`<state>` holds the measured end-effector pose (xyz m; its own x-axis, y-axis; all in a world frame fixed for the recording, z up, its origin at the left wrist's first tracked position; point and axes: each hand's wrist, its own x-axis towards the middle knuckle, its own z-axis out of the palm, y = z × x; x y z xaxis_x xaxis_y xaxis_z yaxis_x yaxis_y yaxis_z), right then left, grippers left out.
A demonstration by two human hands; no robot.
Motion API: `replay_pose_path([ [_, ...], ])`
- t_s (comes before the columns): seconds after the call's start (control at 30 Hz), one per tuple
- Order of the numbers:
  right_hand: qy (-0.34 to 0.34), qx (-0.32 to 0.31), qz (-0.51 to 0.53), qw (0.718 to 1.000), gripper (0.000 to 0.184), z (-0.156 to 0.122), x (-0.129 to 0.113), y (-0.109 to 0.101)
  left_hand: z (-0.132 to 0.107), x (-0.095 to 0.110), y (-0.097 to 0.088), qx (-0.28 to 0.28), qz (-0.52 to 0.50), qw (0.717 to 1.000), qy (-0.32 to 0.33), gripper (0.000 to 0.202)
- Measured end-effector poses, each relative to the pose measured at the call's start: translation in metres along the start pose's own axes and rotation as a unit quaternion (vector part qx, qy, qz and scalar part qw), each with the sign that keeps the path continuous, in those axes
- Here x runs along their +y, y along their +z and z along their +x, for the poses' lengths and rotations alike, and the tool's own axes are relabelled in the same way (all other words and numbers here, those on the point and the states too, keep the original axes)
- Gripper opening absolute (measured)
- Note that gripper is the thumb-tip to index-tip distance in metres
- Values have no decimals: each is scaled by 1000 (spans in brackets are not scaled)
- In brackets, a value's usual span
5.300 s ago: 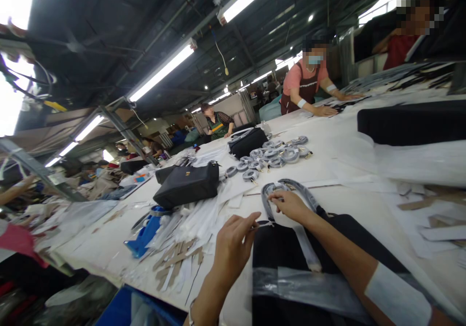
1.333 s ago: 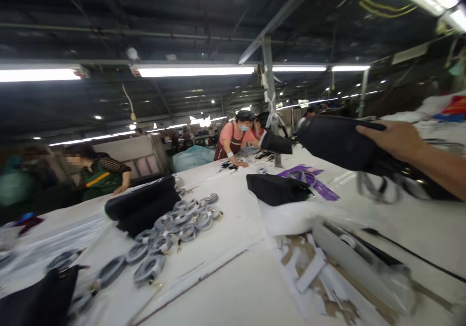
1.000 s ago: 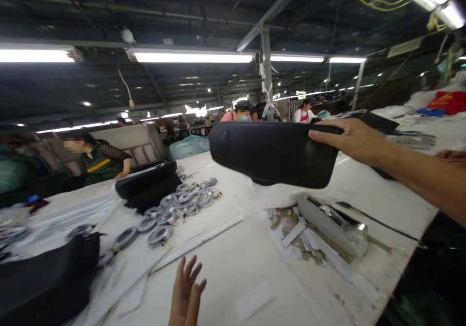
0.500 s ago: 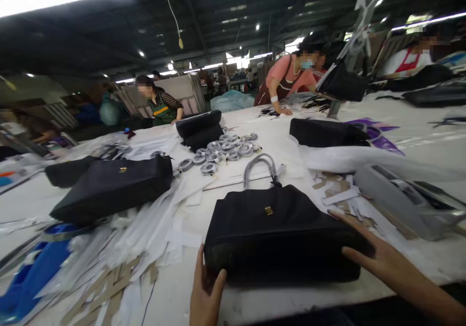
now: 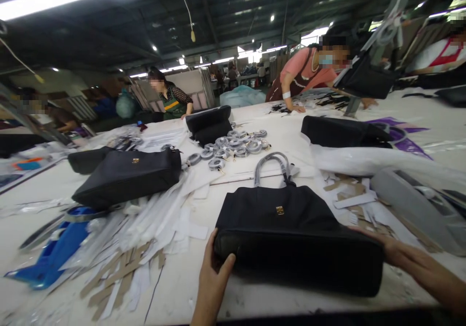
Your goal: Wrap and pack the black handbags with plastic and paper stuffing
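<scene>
A black handbag (image 5: 280, 243) with a small gold clasp lies tilted on the white table, its base toward me. Its grey-wrapped handles (image 5: 271, 163) point away. My left hand (image 5: 216, 267) grips the bag's left lower corner, thumb on the base and fingers behind the side. At the right end, my right hand (image 5: 391, 248) holds the bag's side, with its fingertips partly hidden behind the bag. A second black handbag (image 5: 131, 178) with a gold clasp lies to the left on white strips.
Coiled grey-wrapped straps (image 5: 236, 146) lie beyond the bag, near a black bag (image 5: 209, 124). Another black bag (image 5: 342, 130) sits back right. A grey device (image 5: 418, 204), paper scraps (image 5: 353, 197), card strips (image 5: 124, 272) and a blue tool (image 5: 61, 248) flank me. Co-workers (image 5: 302, 73) work across the table.
The bag's base has tipped further toward me. My right hand has shifted from the bag's front right corner to its side, with its thumb now out of sight. The view has swung slightly left.
</scene>
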<state>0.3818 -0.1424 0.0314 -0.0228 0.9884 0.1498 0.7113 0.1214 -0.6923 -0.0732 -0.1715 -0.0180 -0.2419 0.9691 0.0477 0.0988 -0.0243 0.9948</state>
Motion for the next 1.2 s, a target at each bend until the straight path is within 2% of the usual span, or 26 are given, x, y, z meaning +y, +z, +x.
replay_pose_path([
  [0.03,-5,-20,-39,999,51,12,-6,-14,-1,1,3,10,-2,1000,6,78],
  [0.1,-30,13,-115,993,49,41,-29,-33,-3,4,7,30,2,999,17,76],
  [0.17,-100,25,-146,984,42,72,-62,-34,-5,6,9,43,0,999,15,75],
  [0.2,-142,-11,-143,979,40,89,-80,-28,-6,7,9,42,-5,999,9,76],
  [0.27,-210,-104,-119,965,36,122,-115,-5,-8,6,8,34,-18,999,-6,79],
  [0.33,-261,-203,-114,937,37,154,-143,28,-9,4,6,24,-28,999,-16,81],
  [0.4,-270,-271,-150,912,39,184,-161,64,-10,0,6,18,-32,999,-18,82],
  [0.5,-270,-309,-213,887,39,219,-175,116,-12,-6,7,23,-43,999,-25,82],
  [0.6,-266,-324,-244,874,39,240,-179,160,-13,-11,11,43,-57,997,-30,83],
  [0.73,-255,-316,-283,869,40,250,-180,194,-16,-15,16,49,-45,997,-31,90],
  [0.87,-258,-301,-264,879,43,255,-179,198,-20,-18,16,43,-25,999,-19,93],
  [1.03,-260,-330,-196,886,43,259,-178,181,-23,-12,18,60,30,998,5,98],
  [1.13,-234,-317,-104,913,39,255,-179,169,-22,3,19,93,49,994,26,94],
  [1.2,-192,-295,-31,935,37,252,-181,161,-19,15,18,100,35,994,27,86],
])
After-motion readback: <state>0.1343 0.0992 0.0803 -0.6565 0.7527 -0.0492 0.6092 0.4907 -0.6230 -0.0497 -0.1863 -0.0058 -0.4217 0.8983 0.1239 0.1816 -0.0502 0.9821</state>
